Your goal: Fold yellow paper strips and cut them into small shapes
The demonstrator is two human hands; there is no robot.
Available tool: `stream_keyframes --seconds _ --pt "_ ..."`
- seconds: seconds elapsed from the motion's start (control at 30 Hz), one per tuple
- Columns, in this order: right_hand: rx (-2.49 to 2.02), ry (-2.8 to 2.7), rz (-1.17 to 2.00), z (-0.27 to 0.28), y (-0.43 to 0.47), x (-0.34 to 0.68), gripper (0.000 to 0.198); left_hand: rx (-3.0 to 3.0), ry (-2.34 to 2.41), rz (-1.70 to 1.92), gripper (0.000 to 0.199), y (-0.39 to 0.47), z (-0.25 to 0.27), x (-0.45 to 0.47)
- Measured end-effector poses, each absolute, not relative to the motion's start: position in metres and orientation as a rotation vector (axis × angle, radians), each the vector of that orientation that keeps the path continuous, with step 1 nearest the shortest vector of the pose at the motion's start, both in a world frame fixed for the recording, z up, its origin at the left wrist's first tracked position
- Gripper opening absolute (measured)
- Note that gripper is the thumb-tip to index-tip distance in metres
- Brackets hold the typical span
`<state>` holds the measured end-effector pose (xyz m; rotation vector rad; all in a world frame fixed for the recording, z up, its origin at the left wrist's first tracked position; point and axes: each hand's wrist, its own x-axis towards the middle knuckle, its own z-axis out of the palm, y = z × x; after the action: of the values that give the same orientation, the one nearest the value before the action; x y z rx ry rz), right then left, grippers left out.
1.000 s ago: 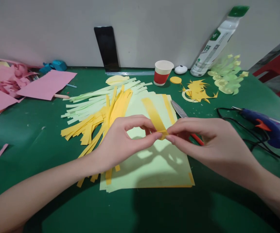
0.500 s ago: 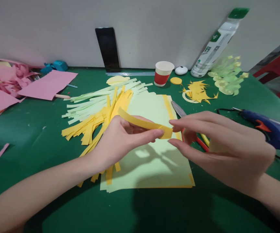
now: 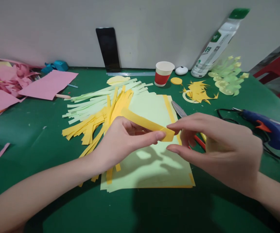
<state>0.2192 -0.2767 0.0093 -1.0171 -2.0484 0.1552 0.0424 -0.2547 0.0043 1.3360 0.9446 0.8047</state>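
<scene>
A folded yellow paper strip (image 3: 142, 121) is pinched between the thumb and fingers of my left hand (image 3: 127, 139), above the pale green paper sheets (image 3: 149, 168). Its short folded end points right. My right hand (image 3: 222, 152) is at that end, the index fingertip against the upper edge and the thumb apart below it. Beyond my left hand lie loose yellow strips (image 3: 88, 127) and light green strips (image 3: 81, 110). Partly hidden behind my right hand is a pair of scissors (image 3: 178, 108) with red handles.
A blue glue gun (image 3: 268, 126) with a black cord lies on the right. At the back stand a paper cup (image 3: 164, 74), a leaning black phone (image 3: 108, 50) and a white bottle (image 3: 217, 45). Pink paper (image 3: 49, 84) and yellow scraps (image 3: 198, 90) lie on the green table.
The strip and my left hand have shifted slightly right and down. My right hand has come a little left, its index fingertip now against the strip's folded end.
</scene>
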Motion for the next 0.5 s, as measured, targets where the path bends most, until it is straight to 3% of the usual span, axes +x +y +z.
stream_keyframes --seconds 0.23,0.5 --pt "-1.104 -2.018 0.783 0.0154 -0.2734 0.2162 0.023 1.407 0.930 0.751 0.014 -0.2564 0.0033 0.0418" --pt "-1.092 -1.920 0.749 0.0148 -0.2736 0.2126 0.022 1.509 0.960 0.893 0.023 -0.2563 0.0046 0.0419"
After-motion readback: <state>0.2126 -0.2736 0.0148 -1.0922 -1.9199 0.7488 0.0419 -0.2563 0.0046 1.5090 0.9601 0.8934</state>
